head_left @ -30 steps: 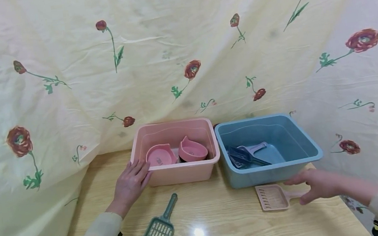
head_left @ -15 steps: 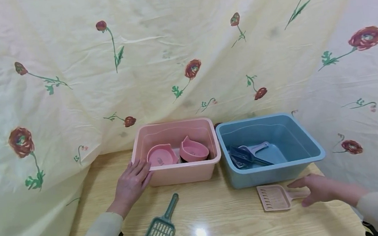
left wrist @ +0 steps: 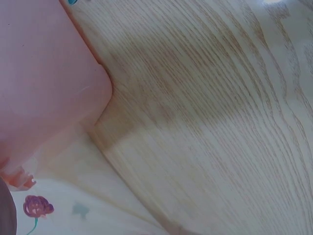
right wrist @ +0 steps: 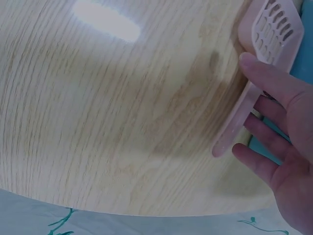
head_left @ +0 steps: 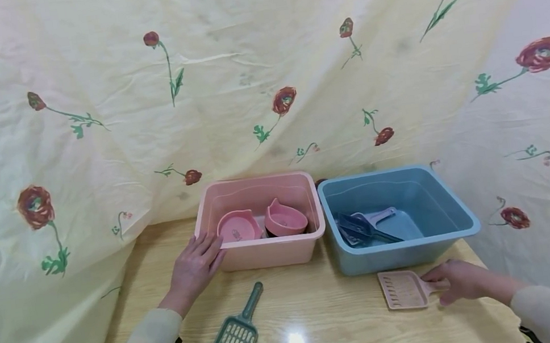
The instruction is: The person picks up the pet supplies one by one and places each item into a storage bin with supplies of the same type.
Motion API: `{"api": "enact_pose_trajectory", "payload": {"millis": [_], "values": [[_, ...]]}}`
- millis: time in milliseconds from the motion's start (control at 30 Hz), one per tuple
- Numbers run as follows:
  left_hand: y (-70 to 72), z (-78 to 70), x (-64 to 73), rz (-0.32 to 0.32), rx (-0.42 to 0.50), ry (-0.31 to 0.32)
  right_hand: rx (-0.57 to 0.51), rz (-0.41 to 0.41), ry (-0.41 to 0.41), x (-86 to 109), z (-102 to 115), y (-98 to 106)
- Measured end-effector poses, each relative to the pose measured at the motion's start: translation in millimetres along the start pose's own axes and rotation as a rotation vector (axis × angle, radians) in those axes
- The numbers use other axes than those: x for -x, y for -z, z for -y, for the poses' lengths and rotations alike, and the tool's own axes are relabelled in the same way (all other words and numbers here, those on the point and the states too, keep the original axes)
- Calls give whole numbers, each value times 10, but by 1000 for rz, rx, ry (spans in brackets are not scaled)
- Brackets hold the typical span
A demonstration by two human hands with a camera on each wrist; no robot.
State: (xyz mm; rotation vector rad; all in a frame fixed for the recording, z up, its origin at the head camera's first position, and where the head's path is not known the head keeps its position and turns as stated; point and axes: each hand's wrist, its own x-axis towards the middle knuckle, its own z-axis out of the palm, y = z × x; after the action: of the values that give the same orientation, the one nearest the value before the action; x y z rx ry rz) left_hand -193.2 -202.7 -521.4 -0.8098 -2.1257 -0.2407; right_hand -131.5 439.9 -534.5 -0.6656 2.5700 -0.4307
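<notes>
My left hand rests on the front left corner of a pink bin, its fingers lying over the rim. Two pink cat-eared bowls sit inside: a shallow one and a tilted one beside it. At the right, my right hand pinches the handle of a pale pink litter scoop between thumb and fingers. In the right wrist view, the thumb lies across the scoop's neck and the fingers are behind the handle. The scoop is low over the table, in front of a blue bin.
A green litter scoop lies on the wooden table, front left. Inside the blue bin are a dark blue scoop and a lilac-handled scoop. A flowered cloth hangs behind and along both sides.
My right hand has moved in to the pale pink scoop's handle, and its thumb and fingers have closed there. The left hand stays on the pink bin's rim.
</notes>
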Motion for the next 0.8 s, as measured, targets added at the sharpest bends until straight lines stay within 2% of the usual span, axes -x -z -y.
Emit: {"api": "enact_pose_trajectory", "payload": {"millis": [233, 467, 633, 800], "values": [[12, -8, -5, 24, -7, 11, 57, -56, 85, -24, 3, -64], [27, -21, -11, 26, -3, 19, 167, -172, 167, -19, 23, -156], [13, -14, -1, 6, 2, 11, 102, -180, 208, -5, 72, -204], [3, 5, 4, -17, 27, -1, -2, -130, 238, -10, 279, -168]]}}
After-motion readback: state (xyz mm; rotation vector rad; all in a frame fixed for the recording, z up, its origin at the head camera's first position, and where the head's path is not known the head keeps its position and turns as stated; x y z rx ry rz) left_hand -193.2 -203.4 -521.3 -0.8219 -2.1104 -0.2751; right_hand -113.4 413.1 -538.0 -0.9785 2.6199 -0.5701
